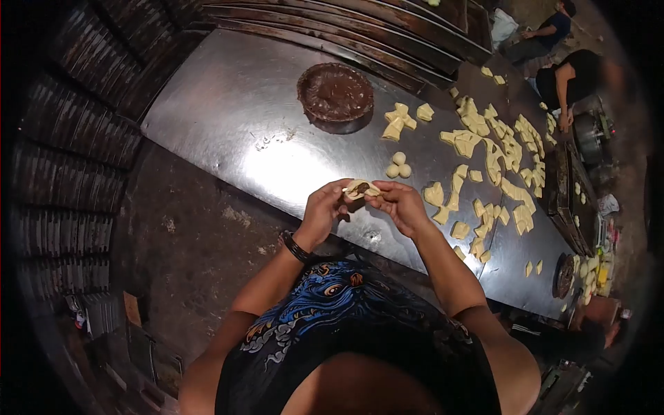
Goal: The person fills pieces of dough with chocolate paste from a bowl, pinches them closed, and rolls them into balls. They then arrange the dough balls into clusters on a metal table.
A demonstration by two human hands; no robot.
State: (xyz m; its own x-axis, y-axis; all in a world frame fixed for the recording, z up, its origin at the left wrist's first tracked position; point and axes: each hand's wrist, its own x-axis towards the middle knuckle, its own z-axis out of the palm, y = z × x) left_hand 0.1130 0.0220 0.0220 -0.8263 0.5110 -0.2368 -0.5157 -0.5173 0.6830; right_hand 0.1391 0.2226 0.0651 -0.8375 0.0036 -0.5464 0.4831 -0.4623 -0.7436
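I have the dough (356, 183) up in both hands, above the near edge of the table (207, 111), opened around a dark filling (361, 188). The left hand (326, 207) grips one end between thumb and fingers; the right hand (400, 203) pinches the other. Some fingertips curl under, so I can't make out how they sit, and the dough's underside is hidden from me. Just beyond lie the balls (399, 166), huddled together; how many sit in the pile I can't be sure. Farther off stands the bowl (301, 95), its dark contents too glossy for me to read their depth. To the right, pale pieces (494, 162) spread across the table, some overlapping so that I lose their edges. Glare whitens the metal left of the hands. At my upper right, a co-worker (573, 79) leans in, blurred, and the lens's dark rim cuts off the room's corners.
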